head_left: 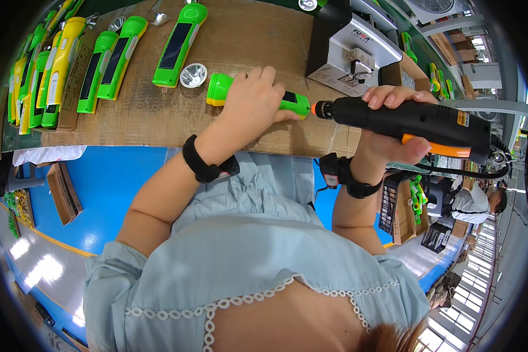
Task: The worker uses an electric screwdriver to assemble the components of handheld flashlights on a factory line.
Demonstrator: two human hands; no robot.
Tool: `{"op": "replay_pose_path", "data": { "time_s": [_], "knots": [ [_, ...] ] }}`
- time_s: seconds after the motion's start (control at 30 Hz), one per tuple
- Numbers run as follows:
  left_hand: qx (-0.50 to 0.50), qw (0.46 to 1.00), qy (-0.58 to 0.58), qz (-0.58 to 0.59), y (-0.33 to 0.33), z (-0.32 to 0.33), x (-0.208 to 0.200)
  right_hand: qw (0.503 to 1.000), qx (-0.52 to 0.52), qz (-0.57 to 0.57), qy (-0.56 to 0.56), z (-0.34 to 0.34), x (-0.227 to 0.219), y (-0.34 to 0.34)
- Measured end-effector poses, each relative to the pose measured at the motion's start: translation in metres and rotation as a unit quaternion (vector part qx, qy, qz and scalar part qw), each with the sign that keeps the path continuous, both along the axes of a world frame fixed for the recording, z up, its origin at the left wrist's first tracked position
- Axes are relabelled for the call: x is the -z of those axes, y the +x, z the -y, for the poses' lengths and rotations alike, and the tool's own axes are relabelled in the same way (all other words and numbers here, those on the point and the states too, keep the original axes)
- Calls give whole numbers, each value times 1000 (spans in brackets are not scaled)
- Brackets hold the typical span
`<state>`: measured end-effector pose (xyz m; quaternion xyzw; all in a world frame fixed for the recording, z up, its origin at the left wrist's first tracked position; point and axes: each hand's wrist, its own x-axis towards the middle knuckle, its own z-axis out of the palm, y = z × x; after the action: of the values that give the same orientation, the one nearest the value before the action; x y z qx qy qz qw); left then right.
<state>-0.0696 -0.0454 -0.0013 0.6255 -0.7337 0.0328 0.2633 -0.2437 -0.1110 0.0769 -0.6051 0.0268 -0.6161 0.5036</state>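
Note:
My left hand [253,100] is wrapped over a green and yellow flashlight [219,88] lying on the cardboard-covered bench, its head to the left. My right hand [393,120] grips a black electric screwdriver [387,114] with an orange trigger, held level. Its orange-ringed tip meets, or nearly meets, the flashlight's tail end at the right. Whether a screw sits there is too small to tell. Just left of the flashlight's head is a loose silver reflector [193,75]. Beyond it lies another green flashlight [180,44] with a dark panel.
More green flashlights [122,57] lie at the left, beside a box packed with yellow and green ones [64,64]. A grey and black machine [352,50] stands behind the screwdriver. Its black cord [475,172] hangs at the right. Another person [474,204] sits farther off right.

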Motion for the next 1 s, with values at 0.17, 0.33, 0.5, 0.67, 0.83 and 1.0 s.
{"op": "replay_pose_path", "data": {
  "time_s": [0.17,0.33,0.5,0.67,0.83,1.0],
  "knots": [
    [-14,1000,-11,23,-7,-14,3,999,-36,-28,26,-13,-1,5],
    [-14,999,-37,37,-11,-22,5,997,-37,-45,48,-22,7,13],
    [-13,999,-31,35,-11,-22,6,996,9,-65,63,-25,7,18],
    [-16,999,-34,38,-11,-20,5,995,40,-86,42,-19,2,23],
    [-16,997,-48,49,-9,-20,2,997,8,-50,66,-9,4,13],
    [54,997,-10,-63,17,-39,-26,988,145,53,28,6,-44,-13]
  ]
}}
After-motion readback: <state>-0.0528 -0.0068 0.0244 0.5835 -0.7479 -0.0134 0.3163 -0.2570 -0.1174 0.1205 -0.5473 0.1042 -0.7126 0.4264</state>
